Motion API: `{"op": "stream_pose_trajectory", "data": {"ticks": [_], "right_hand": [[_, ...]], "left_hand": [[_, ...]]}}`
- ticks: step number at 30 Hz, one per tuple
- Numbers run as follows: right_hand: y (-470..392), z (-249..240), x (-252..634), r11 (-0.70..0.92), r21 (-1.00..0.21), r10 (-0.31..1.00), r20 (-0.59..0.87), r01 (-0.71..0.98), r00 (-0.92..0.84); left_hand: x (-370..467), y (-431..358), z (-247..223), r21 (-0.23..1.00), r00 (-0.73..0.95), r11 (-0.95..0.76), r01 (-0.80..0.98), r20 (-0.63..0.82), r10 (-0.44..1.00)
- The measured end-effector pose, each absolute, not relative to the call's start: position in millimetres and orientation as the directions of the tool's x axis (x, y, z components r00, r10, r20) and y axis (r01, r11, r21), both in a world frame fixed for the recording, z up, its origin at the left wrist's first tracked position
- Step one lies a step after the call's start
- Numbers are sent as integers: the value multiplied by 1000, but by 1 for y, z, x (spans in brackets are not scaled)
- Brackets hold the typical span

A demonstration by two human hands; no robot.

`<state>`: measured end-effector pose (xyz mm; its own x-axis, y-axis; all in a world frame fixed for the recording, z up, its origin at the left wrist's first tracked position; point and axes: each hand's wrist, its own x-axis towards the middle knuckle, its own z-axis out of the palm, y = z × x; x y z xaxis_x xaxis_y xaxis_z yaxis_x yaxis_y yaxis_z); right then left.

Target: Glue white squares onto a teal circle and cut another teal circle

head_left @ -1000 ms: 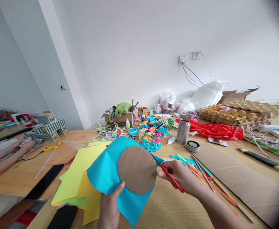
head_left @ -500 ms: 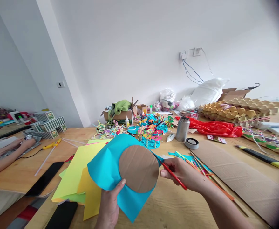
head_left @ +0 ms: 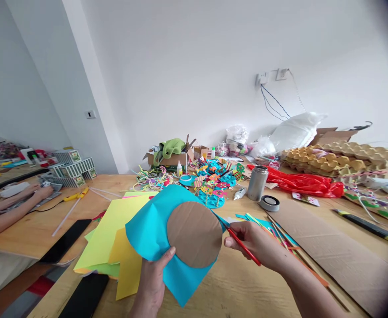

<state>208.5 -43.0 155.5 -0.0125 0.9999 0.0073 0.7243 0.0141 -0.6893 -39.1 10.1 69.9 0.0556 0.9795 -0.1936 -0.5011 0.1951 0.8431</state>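
Note:
My left hand (head_left: pixel 152 280) grips a blue sheet of paper (head_left: pixel 150 225) with a round cardboard disc (head_left: pixel 194 234) lying on it, thumb on top at the disc's lower left edge. The fingers beneath the paper are hidden. Closed around red-handled scissors (head_left: pixel 244 247), my right hand (head_left: pixel 256 245) is at the disc's right side. The scissor blades meet the blue paper near the disc's upper right rim, where a cut edge of paper sticks out. Both hands hold these things above the wooden table.
Yellow sheets (head_left: pixel 109 229) and a black phone (head_left: pixel 84 296) lie at left. Beyond are colourful paper crafts (head_left: pixel 214 181), a metal bottle (head_left: pixel 257 183) and its lid (head_left: pixel 269 203). Cardboard (head_left: pixel 326 247), a utility knife (head_left: pixel 368 225) and egg trays (head_left: pixel 326 159) fill the right. Another person's arms (head_left: pixel 18 212) rest far left.
The view has shifted slightly, so the background sits a little further right. My hands, the paper, disc and scissors keep nearly the same positions relative to one another.

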Motion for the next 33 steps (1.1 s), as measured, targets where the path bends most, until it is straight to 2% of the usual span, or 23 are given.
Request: {"op": "stream_pose_trajectory", "data": {"ticks": [6, 19, 25, 33], "right_hand": [[-45, 156, 211, 16, -657, 1000, -1, 754, -21], [-43, 152, 213, 54, -664, 998, 67, 746, -13], [-45, 153, 215, 32, -674, 999, 17, 738, -28], [-47, 155, 215, 54, -698, 998, 9, 714, -67]], "left_hand": [[-40, 10, 68, 866, 61, 172, -470, -163, 985], [-40, 7, 73, 837, 58, 218, -501, -219, 974], [-42, 8, 70, 834, 119, 262, -485, -234, 965], [-39, 6, 74, 848, 84, 241, -471, -229, 970]]}}
